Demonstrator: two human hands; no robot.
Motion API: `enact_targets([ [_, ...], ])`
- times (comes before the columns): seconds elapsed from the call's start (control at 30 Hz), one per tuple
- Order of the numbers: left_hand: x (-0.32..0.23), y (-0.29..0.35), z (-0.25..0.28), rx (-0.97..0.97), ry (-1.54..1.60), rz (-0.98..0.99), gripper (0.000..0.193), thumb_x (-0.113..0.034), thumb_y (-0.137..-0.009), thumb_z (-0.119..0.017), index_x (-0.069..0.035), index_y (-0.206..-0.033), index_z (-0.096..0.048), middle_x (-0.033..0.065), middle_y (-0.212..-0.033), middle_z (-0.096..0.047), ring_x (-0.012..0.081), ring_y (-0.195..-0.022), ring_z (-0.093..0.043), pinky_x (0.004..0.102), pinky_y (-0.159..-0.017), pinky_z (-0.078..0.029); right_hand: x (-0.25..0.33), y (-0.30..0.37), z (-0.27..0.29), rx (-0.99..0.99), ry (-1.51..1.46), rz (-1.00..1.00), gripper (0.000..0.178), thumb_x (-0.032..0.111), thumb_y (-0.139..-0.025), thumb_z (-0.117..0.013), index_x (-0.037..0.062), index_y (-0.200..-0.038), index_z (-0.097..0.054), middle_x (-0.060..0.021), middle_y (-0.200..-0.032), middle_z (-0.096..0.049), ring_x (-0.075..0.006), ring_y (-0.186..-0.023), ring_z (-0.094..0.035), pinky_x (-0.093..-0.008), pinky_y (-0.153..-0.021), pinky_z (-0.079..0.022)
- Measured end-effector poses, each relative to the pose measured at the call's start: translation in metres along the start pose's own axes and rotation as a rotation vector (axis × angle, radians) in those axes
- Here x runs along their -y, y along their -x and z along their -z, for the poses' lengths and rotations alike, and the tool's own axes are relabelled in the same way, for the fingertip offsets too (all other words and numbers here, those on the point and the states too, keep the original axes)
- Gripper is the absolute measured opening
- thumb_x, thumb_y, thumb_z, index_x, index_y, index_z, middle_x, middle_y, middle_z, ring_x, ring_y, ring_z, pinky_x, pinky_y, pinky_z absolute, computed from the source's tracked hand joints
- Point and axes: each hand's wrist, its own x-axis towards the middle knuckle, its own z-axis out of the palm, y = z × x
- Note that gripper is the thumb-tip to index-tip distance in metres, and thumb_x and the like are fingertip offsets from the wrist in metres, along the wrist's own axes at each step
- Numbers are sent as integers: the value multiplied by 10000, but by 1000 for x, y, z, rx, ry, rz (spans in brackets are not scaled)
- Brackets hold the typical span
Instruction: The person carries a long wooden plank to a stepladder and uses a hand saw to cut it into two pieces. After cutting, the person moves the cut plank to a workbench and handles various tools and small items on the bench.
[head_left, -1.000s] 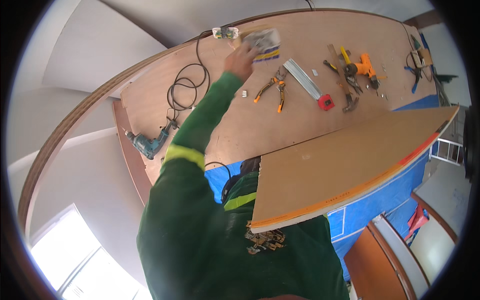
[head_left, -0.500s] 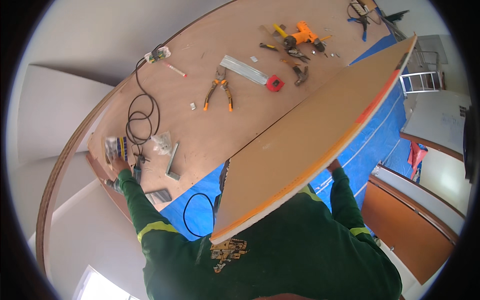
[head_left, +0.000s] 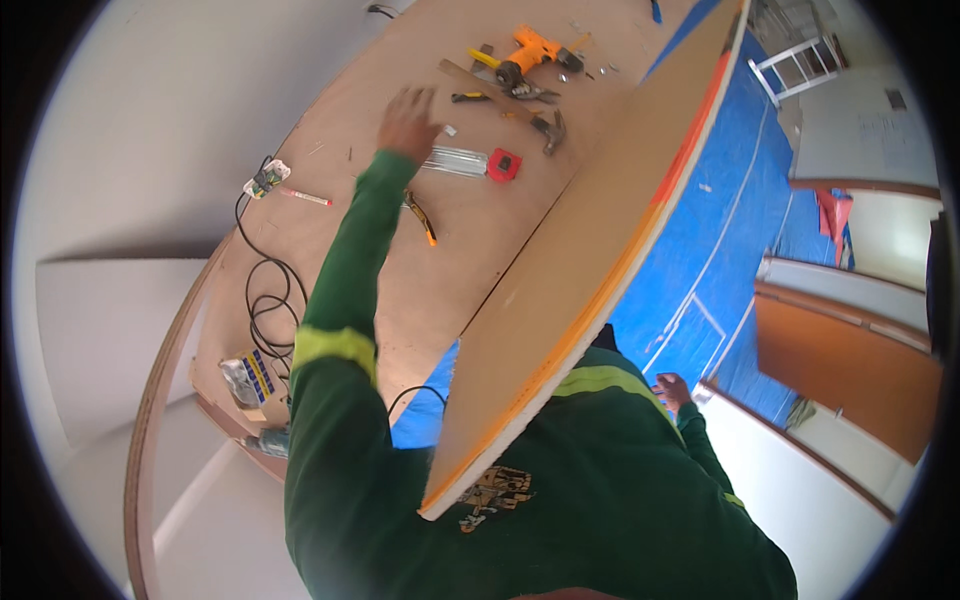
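Observation:
My left hand is stretched over the table, its fingers extended and slightly blurred, with nothing in them. Beside it lie a clear-wrapped metal strip, a red tape measure and a claw hammer. My forearm covers most of a pair of pliers; one orange handle shows. A large plasterboard sheet with an orange-taped edge stands tilted between the table and my body. Beyond its right side my right hand hangs free of the board, fingers apart, holding nothing.
An orange cordless drill lies among small tools at the far end. A black cable coils on the left, near a plastic packet. Blue sheeting covers the floor; a stepladder stands far right.
My left hand has swung from the packet at the table's left corner to its far middle. My right hand has come out from beside the board's edge. The view has shifted.

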Motion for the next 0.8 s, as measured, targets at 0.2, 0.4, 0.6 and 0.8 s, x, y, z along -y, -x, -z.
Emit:
enact_targets([
  [0.2, -19, -115, -99, 268, -336, -160, 830, -309, -912, -824, -160, -1641, -457, 117, -1642, -511, 362, -1599, -355, 589, -1306, -269, -72, 78, -45, -126, -124, -78, 483, 459, -1065, -673, 121, -1399, -594, -171, -1198, -728, -326, -957, -766, -532, -786, -585],
  [0.4, 10, -113, -111, 470, -452, -260, 524, -336, -980, -748, -126, -1442, -615, 116, -1443, -634, 334, -1377, -577, 573, -1193, -406, -120, 119, -151, -109, -75, 33, 416, 421, -1075, -661, 108, -1349, -652, -149, -1146, -748, -303, -976, -762, -487, -793, -590],
  [0.6, -17, -42, -50, 292, -351, -327, 350, -372, -1022, -682, -99, -1242, -672, 113, -1250, -667, 304, -1210, -651, 492, -948, -546, -157, 70, -193, -33, -77, 77, 383, 400, -1078, -651, 106, -1323, -679, -127, -1111, -753, -287, -971, -754, -464, -781, -588],
  [0.8, -22, 118, 62, 88, -188, 143, 286, -331, -1021, -694, -97, -1183, -662, 137, -1184, -657, 338, -1139, -664, 504, -888, -540, -161, -52, -90, 13, -20, 304, 355, 379, -1082, -641, 104, -1296, -707, -106, -1077, -759, -271, -967, -747, -441, -769, -586],
])
